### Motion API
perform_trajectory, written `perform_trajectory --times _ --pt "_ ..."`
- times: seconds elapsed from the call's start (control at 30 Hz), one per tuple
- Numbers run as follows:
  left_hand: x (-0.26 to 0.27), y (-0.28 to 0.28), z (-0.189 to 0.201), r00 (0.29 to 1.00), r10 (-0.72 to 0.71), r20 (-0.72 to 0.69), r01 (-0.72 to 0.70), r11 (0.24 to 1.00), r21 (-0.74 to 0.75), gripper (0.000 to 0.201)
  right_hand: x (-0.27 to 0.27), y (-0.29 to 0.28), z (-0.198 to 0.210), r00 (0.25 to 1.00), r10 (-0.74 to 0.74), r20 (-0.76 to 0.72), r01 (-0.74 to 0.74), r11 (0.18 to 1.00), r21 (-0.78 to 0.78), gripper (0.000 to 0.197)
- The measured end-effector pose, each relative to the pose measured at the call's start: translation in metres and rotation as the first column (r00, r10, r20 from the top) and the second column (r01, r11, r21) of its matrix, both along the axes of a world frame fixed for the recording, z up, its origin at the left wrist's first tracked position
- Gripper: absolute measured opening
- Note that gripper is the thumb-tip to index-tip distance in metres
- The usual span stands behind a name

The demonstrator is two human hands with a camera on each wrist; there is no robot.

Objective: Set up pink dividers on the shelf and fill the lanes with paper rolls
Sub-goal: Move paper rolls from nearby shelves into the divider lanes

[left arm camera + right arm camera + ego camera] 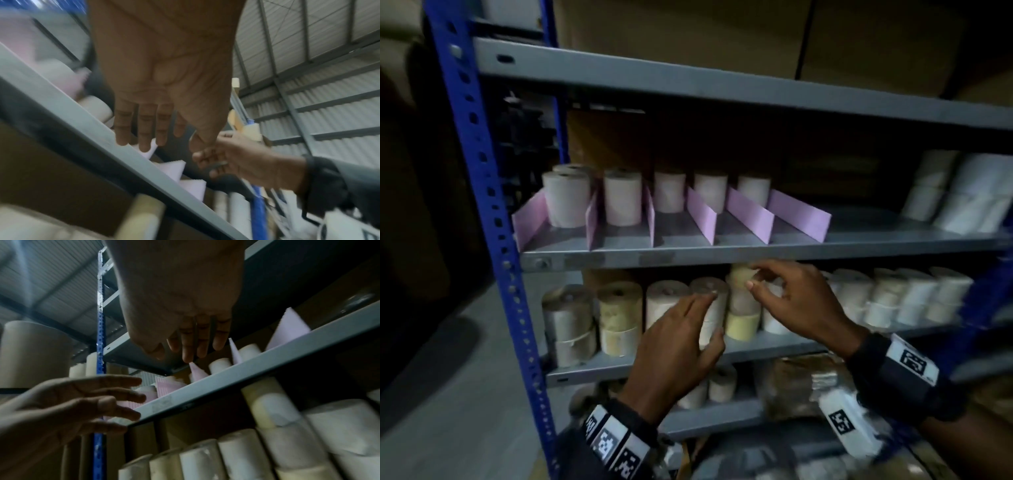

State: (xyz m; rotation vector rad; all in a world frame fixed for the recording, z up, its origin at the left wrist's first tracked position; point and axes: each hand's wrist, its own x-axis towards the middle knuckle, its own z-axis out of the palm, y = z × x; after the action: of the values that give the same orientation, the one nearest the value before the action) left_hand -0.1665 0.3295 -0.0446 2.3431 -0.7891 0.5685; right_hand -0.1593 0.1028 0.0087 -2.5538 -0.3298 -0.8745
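Several pink dividers (750, 214) stand upright on the grey middle shelf (722, 255), forming lanes. Paper rolls (622, 198) stand at the back of the lanes, and the lane fronts are bare. On the shelf below, my left hand (709, 313) reaches with straight fingers over a white roll (705, 286), its thumb beside the roll. My right hand (752, 275) has its fingertips at a yellowish roll (738, 274) on top of a stack, without a clear grip. In the wrist views the left hand (168, 142) and right hand (174, 350) hold nothing.
The lower shelf (774, 344) is packed with stacked white and yellowish rolls (619, 318). Larger white rolls (976, 195) sit at the right of the middle shelf. A blue perforated upright (482, 171) borders the left. Cardboard boxes (688, 44) fill the top shelf.
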Motion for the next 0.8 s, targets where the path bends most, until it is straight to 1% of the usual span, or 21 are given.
perform_trajectory --times 0.07,0.2,0.33,0.43,0.53,0.63,0.8 --pt "-0.011 -0.020 0.001 0.999 -0.041 0.008 0.041 0.999 -0.017 0.050 -0.015 -0.026 -0.008 0.999 -0.039 -0.010 0.039 0.999 0.003 0.032" --pt "-0.024 -0.068 0.004 0.995 -0.100 0.025 0.101 0.995 -0.017 0.041 -0.035 -0.081 -0.016 0.990 -0.138 -0.027 0.138 0.990 0.011 0.030" --pt "-0.029 -0.137 0.001 0.984 -0.180 -0.008 0.180 0.983 0.047 0.041 -0.047 -0.154 -0.018 0.969 -0.235 -0.082 0.236 0.972 0.001 0.038" --pt "-0.027 -0.200 0.004 0.979 -0.204 -0.012 0.204 0.978 0.032 0.041 -0.051 -0.221 -0.016 0.952 -0.276 -0.134 0.274 0.961 -0.034 0.038" --pt "-0.022 -0.267 0.014 0.974 -0.228 -0.006 0.228 0.974 0.005 0.043 -0.052 -0.287 -0.011 0.937 -0.303 -0.175 0.301 0.953 -0.039 0.042" --pt "-0.015 -0.338 0.029 0.959 -0.282 0.013 0.282 0.959 0.024 0.039 -0.058 -0.350 -0.003 0.927 -0.342 -0.151 0.343 0.939 -0.020 0.043" --pt "0.012 -0.430 0.063 0.931 -0.364 -0.018 0.364 0.931 0.012 0.035 -0.051 -0.429 0.026 0.912 -0.391 -0.124 0.396 0.918 0.022 0.042"
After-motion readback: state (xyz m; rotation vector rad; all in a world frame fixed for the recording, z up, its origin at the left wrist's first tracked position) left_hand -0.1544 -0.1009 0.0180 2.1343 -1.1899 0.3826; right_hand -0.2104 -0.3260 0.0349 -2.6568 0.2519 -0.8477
